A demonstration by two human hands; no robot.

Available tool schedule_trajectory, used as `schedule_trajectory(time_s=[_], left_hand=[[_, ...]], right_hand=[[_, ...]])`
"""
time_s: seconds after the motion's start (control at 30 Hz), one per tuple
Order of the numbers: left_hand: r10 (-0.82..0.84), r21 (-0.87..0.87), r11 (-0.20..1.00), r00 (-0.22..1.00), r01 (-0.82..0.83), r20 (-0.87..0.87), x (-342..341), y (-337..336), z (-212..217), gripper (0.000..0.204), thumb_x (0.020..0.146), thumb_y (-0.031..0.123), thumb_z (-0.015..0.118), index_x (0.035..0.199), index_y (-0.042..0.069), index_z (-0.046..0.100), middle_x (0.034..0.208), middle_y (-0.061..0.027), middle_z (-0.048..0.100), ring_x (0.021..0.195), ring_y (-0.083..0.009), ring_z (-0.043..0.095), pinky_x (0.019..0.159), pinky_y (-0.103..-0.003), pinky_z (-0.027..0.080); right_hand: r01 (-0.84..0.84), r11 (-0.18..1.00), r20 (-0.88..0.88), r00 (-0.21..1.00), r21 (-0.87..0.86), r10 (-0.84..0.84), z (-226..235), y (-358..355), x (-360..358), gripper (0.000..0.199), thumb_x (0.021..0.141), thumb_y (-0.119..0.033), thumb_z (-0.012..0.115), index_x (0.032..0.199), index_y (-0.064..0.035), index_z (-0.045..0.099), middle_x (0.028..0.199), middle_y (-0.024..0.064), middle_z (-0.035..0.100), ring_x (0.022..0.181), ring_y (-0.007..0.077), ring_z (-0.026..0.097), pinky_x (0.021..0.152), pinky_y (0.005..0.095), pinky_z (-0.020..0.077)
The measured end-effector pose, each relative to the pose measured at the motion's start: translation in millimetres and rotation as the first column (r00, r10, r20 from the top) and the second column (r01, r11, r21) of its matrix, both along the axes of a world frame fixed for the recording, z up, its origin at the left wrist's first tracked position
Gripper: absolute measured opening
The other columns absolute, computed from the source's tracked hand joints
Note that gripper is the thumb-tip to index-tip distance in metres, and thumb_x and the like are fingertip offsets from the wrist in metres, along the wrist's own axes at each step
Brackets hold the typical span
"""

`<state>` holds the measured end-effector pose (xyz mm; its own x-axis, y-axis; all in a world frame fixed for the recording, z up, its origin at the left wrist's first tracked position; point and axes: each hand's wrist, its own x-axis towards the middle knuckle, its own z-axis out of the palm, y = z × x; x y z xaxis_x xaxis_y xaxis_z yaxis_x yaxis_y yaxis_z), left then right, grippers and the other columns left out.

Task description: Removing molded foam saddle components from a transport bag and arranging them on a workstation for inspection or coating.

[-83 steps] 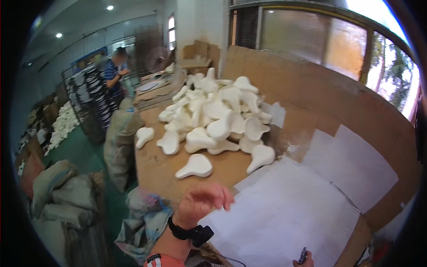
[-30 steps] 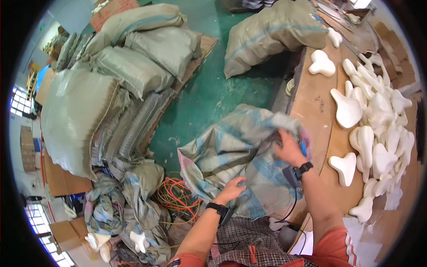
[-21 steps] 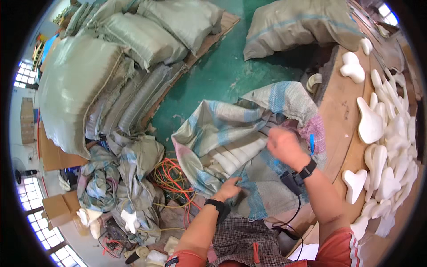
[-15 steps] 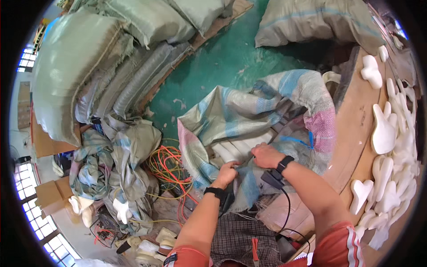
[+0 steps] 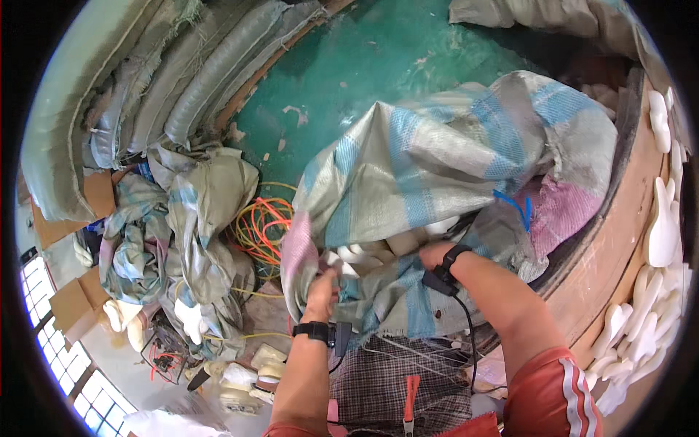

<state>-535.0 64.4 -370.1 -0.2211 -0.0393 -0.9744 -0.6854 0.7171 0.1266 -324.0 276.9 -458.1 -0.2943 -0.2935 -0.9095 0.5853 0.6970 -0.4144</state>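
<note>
While both bare hands are held at the near edge of a large, grey-white woven plastic sack with blue and pink bands (image 5: 419,178), smooth white rounded pieces (image 5: 357,257) are glimpsed through its gaping mouth. The sack is placed low before the body, between crumpled greyish woven sacks (image 5: 207,226) on the left and a brown cardboard-topped table (image 5: 593,266) on the right, presumably so that the opening is kept within easy reach.

At the mouth's left corner, the left hand (image 5: 320,296) is set with fingers half curled; whether the cloth is pinched cannot be told. The right hand (image 5: 435,256) is bent inward at the near rim, its fingertips hidden, so its grip cannot be told either. By this spacing, the near edge is probably kept apart from the drooping far side. Along the table, white saddle-shaped pieces (image 5: 661,229) are heaped, well apart from both hands.
</note>
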Motion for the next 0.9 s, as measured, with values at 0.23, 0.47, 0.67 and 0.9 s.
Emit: schedule_trajectory(time_s=[0.23,0.47,0.67,0.9], left_hand=[[-0.201,0.132,0.956,0.914,0.261,-0.353,10,14,-51,0.048,0.078,0.019,0.063,0.119,0.0,0.049,0.108,-0.0129,0.057,0.097,-0.0283,0.056,0.087,-0.034,0.045],[-0.515,-0.21,0.838,0.601,0.504,-0.611,14,33,-52,0.096,0.063,0.019,0.08,0.141,0.0,0.027,0.139,-0.0263,0.037,0.13,-0.0391,0.035,0.109,-0.04,0.028],[-0.383,-0.1,0.857,0.495,0.506,-0.78,-19,14,-72,0.102,0.06,0.025,0.085,0.137,-0.008,0.028,0.138,-0.0278,0.037,0.129,-0.0366,0.036,0.109,-0.037,0.026],[-0.204,0.099,0.923,0.691,0.372,-0.693,-50,20,-70,0.08,0.069,0.027,0.081,0.127,-0.008,0.039,0.124,-0.022,0.051,0.113,-0.0271,0.051,0.099,-0.033,0.037]], right_hand=[[0.523,0.847,-0.644,0.682,0.096,-0.347,8,56,-66,0.028,0.085,-0.021,0.05,0.102,-0.0026,0.062,0.111,0.0182,0.061,0.099,0.0318,0.058,0.091,0.0414,0.044],[0.593,0.753,-0.618,0.715,0.286,-0.328,90,171,-135,0.047,0.086,-0.038,0.052,0.113,0.0014,0.056,0.111,0.0239,0.06,0.101,0.04,0.058,0.089,0.0431,0.0441],[0.226,0.903,-0.32,0.941,0.365,-0.106,29,176,-99,0.045,0.082,-0.024,0.055,0.12,-0.0001,0.054,0.119,0.0233,0.058,0.109,0.0378,0.055,0.095,0.0407,0.0426],[0.373,0.761,-0.44,0.889,0.53,-0.129,-28,153,-65,0.058,0.079,-0.019,0.055,0.134,-0.0063,0.044,0.138,0.0192,0.044,0.128,0.0323,0.04,0.107,0.0368,0.0325]])
